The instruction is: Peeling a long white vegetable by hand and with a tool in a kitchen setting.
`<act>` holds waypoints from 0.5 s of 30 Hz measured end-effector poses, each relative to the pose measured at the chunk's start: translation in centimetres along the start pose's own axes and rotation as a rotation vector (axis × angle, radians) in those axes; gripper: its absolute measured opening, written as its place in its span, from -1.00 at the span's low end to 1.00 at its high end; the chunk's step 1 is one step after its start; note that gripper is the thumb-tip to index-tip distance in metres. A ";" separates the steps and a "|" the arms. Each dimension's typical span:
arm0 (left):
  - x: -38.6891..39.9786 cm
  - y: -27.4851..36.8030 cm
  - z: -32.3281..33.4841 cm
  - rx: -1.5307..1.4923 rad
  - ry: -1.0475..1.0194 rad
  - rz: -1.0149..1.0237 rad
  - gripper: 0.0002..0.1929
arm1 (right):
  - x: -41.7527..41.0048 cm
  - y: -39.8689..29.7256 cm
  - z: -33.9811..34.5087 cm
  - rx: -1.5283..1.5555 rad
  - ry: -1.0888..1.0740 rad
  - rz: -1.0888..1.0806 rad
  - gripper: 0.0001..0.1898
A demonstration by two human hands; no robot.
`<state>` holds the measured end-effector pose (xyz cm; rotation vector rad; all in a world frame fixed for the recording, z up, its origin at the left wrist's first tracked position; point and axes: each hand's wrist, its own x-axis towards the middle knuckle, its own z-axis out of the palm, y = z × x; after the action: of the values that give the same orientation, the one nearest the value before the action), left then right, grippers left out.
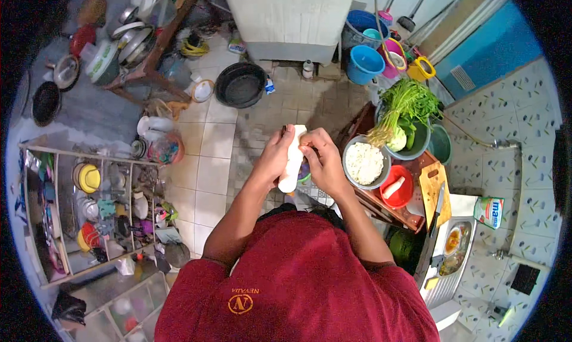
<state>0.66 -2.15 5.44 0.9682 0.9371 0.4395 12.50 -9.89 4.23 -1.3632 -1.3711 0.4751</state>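
My left hand (pixel 278 156) is wrapped around a thick white root vegetable (pixel 292 163), held lengthwise in front of my chest. A small dark bit shows by the left thumb; I cannot tell what it is. My right hand (pixel 325 161) presses bent fingertips and thumb against the root's upper right side. Whether a strip of peel is pinched there is too small to tell. To the right, a grey bowl (pixel 385 174) holds white chopped pieces (pixel 364 162). Beside it, a red plastic bowl (pixel 404 196) contains another pale root piece (pixel 393 187).
Leafy greens (pixel 409 103) fill a grey basin (pixel 419 147) on the right-hand wooden table. A knife (pixel 438 208) lies on a wooden cutting board (pixel 432 185), near a steel sink (pixel 447 281). Ahead are a black tub (pixel 240 85) and a washing machine (pixel 290 22). A dish rack (pixel 96 212) stands left.
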 end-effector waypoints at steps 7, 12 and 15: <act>0.8 0.1 5.5 0.087 -0.163 -0.061 -0.54 | -2.4 -0.9 -5.5 0.135 0.138 0.256 -0.92; 2.1 -1.8 10.7 0.166 -0.282 -0.027 -0.56 | -4.9 -1.4 -10.2 -0.069 0.242 0.291 -0.88; 2.5 -3.1 13.8 0.214 -0.362 -0.058 -0.57 | -6.5 -1.3 -13.3 -0.120 0.249 0.322 -0.88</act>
<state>13.30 -8.98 4.90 1.1657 0.6883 0.1080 21.68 -21.22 7.13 -1.6928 -0.9937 0.4218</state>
